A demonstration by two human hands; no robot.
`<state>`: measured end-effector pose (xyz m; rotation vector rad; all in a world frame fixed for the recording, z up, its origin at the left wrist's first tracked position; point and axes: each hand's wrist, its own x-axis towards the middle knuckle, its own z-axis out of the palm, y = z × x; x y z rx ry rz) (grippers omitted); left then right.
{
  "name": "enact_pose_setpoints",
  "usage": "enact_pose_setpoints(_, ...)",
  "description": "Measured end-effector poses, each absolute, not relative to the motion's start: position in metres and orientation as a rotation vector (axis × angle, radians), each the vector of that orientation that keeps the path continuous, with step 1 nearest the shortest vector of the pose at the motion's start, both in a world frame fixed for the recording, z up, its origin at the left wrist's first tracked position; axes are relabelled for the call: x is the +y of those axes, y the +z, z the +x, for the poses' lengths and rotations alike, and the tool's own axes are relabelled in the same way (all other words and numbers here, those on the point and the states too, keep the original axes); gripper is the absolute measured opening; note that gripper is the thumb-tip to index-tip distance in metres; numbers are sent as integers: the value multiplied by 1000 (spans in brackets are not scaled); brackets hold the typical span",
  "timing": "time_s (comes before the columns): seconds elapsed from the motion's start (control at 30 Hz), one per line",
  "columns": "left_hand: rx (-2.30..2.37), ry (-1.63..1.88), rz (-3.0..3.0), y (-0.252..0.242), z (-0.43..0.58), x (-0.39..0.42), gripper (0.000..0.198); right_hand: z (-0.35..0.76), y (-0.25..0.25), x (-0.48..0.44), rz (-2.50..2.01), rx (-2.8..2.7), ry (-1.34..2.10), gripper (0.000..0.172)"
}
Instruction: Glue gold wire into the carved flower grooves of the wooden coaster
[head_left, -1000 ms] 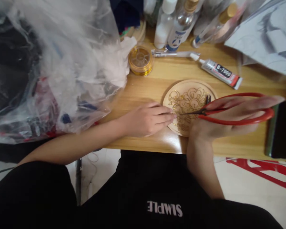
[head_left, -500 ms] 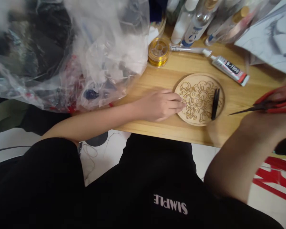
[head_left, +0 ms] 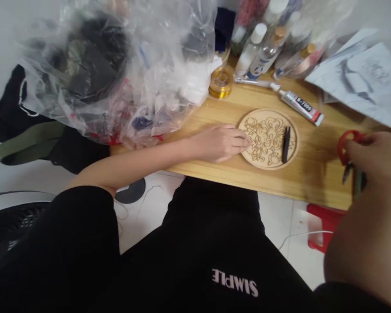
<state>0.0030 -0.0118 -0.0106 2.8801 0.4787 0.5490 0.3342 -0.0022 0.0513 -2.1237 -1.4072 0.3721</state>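
A round wooden plaque (head_left: 296,143) with gold floral line work lies on the table. My left hand (head_left: 224,142) rests at its left edge, palm down, fingertips lying on the plaque; the thumb is hidden. Black tweezers (head_left: 286,145) lie across the plaque's right side. At the table's right end, my right hand (head_left: 378,152) is closed around red-handled scissors (head_left: 348,139), whose dark blades point down toward me. Part of the scissors is hidden by the hand.
A spool of gold wire (head_left: 221,82), a white pen (head_left: 256,81) and a B-7000 glue tube (head_left: 302,108) lie behind the plaque. Several bottles (head_left: 263,52) stand at the back. Drawn paper sheets (head_left: 361,78) sit at the right, and a large plastic bag (head_left: 163,65) fills the left.
My right hand has turned the scissors: the blades pointed left toward the plaque and now point down by the table's right end. The view has shifted; my left hand stays at the plaque.
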Motion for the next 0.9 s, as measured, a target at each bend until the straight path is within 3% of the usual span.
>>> enact_pose_setpoints(0.17, 459, 655, 2956, -11, 1, -12, 32, 309, 58, -7, -2950, -1712, 76, 16)
enact_pose_setpoints(0.23, 434, 712, 2992, -10, 1, -12, 30, 304, 59, -6, -3050, -1789, 109, 21)
enact_pose_setpoints(0.37, 393, 785, 3051, -6, 0, -12, 29, 309, 59, -5, -3042, -1781, 195, 35)
enact_pose_setpoints(0.9, 496, 760, 2958, 1, 3, -15, 30, 315, 62, -18, -2860, -1731, 349, 45)
